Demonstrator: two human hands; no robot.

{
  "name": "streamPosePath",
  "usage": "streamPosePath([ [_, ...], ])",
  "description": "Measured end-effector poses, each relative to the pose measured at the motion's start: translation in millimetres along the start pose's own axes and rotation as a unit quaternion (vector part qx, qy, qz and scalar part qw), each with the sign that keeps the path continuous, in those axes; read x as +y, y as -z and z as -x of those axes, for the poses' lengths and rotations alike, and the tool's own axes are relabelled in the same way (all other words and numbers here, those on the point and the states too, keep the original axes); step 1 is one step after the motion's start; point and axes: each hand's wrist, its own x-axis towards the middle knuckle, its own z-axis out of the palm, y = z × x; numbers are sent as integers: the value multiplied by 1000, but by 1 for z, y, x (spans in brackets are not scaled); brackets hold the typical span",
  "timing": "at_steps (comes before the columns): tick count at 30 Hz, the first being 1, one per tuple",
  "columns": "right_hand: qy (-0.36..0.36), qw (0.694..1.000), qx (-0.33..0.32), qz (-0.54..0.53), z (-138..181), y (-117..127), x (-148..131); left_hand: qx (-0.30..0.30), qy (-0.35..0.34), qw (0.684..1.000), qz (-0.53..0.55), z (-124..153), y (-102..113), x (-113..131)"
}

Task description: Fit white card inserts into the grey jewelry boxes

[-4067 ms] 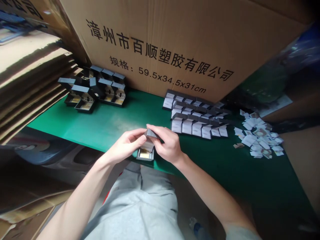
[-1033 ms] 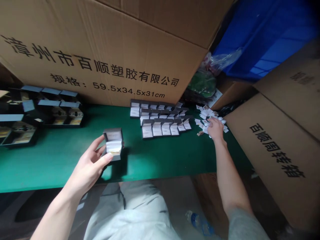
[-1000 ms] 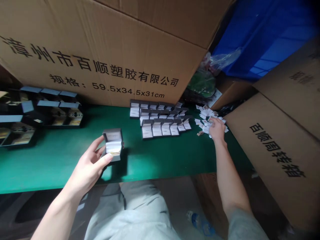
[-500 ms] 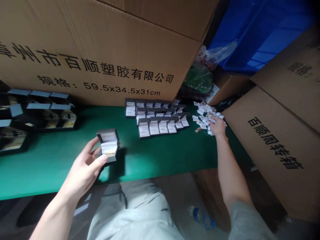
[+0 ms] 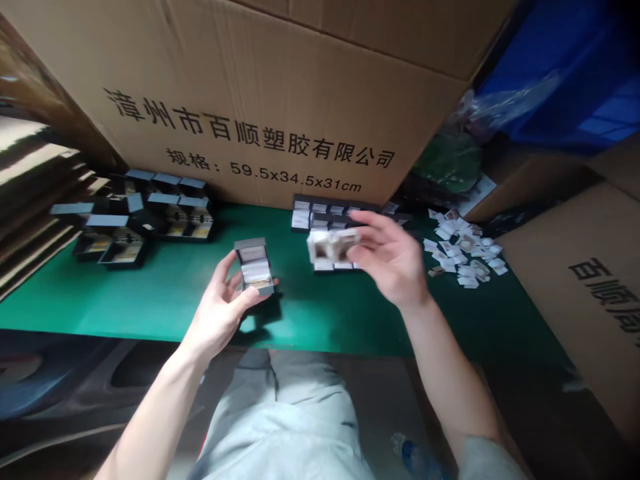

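Note:
My left hand [image 5: 220, 313] holds a small grey box [image 5: 255, 267] with its lid open and a white insert inside, above the front of the green table [image 5: 150, 293]. My right hand [image 5: 390, 257] is raised over the table and pinches a small white card [image 5: 330, 245], which is blurred by motion. Behind it lies a group of open grey boxes with white inserts [image 5: 325, 217]. A pile of small white cards [image 5: 463, 250] lies on the table to the right.
A big cardboard carton with printed characters [image 5: 280, 113] stands at the back. Dark open boxes [image 5: 145, 217] sit at the left by stacked cardboard sheets [image 5: 35, 200]. Another carton [image 5: 590, 287] stands at the right, with a blue crate [image 5: 575, 80] above it.
My right hand has come back from the card pile toward the middle, now with a white card in it. My left hand still holds the open box. The view has swung left.

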Motion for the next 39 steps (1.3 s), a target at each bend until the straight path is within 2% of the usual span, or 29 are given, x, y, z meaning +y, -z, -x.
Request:
streamPosePath([
  [2, 6, 997, -65, -34, -8, -40, 1, -8, -12, 1000, 3, 0, 1, -1],
  [5, 105, 992, -37, 55, -10, -76, 19, -6, -28, 999, 18, 0, 2, -3],
  [8, 273, 949, -17, 156, 0, -92, 43, 9, -38, 999, 33, 0, 3, -6],
  [11, 340, 922, -8, 185, 13, -99, 59, 12, -52, 998, 36, -1, 3, -9],
  [14, 337, 922, -22, 190, 20, -102, 63, -3, -61, 998, 27, 1, 3, -8],
  [21, 293, 944, -44, 148, 22, -100, 58, -73, -46, 996, 32, 6, 2, -3],
  [25, 249, 952, -78, 162, 21, -101, 59, -60, -27, 998, 20, 7, 0, 1],
  [31, 264, 944, -78, 182, 23, -102, 66, -44, -7, 999, 27, 7, -1, 1],
  [39, 236, 949, -107, 177, 21, -102, 64, -40, -9, 999, 34, 5, -2, -1],
])
